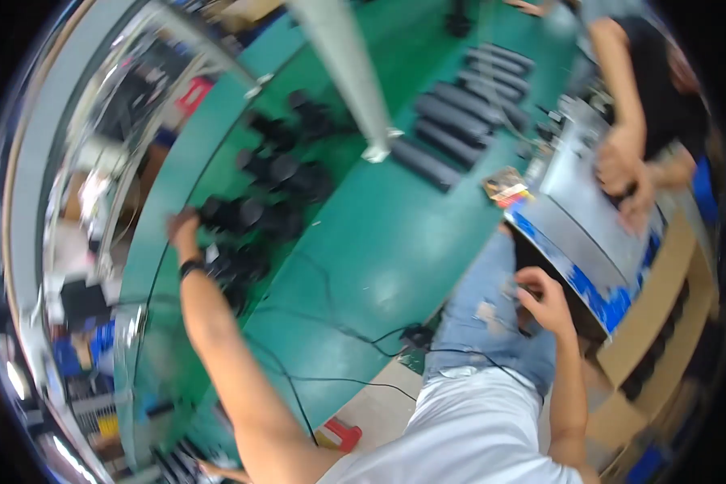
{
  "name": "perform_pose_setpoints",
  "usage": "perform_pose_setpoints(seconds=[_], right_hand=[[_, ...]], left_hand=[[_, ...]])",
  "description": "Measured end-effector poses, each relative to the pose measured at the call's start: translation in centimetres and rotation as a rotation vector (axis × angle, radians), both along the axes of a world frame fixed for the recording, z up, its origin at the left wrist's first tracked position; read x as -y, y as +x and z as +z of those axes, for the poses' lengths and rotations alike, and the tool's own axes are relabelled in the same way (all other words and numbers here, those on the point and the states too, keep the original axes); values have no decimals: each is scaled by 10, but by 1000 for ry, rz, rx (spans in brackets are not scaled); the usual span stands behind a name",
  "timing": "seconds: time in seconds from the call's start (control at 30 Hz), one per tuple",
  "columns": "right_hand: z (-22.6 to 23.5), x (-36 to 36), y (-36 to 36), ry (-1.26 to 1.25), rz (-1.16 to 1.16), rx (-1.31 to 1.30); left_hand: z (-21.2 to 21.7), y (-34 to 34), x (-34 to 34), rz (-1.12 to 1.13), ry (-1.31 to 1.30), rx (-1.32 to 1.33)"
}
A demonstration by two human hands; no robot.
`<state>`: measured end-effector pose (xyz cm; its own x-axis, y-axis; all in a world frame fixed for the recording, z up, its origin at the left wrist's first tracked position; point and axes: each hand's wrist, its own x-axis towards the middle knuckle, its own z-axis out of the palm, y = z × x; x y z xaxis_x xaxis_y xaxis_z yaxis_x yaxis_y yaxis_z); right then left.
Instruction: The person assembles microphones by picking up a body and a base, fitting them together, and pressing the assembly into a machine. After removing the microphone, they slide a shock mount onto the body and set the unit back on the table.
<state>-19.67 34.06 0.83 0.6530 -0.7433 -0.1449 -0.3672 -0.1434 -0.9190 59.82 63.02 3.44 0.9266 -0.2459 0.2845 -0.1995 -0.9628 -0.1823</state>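
Observation:
My left hand (pixel 184 226) reaches far out over the green table, at the outer end of a black cylindrical part (pixel 216 212). Blur hides whether its fingers grip that part or only touch it. More black parts of the same kind (pixel 298 176) stand in a cluster to the right of the hand. Close to my lap, my right hand (pixel 547 300) hangs over my jeans with its fingers curved and the thumb apart. I see nothing held in it. A grey metal case with blue edging (pixel 582 250) lies just beyond that hand.
Several dark cylinders (pixel 452 121) lie in rows on the green table (pixel 355 250), beyond a pale post (pixel 347 73). Black cables (pixel 331 379) trail near my lap. At right, a co-worker's hands (pixel 625 177) rest over the case, beside an open cardboard box (pixel 649 323). Cluttered shelves (pixel 97 194) stand left.

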Motion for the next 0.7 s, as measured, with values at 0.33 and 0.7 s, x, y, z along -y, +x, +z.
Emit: perform_pose_setpoints(seconds=[0.33,0.7], right_hand=[[-8,-13,5,-24,-6,-46],[-25,-39,-65,202,-227,110]], left_hand=[[84,-389,290,-1391,-268,-435],[-37,-456,339,-1333,258,-327]])
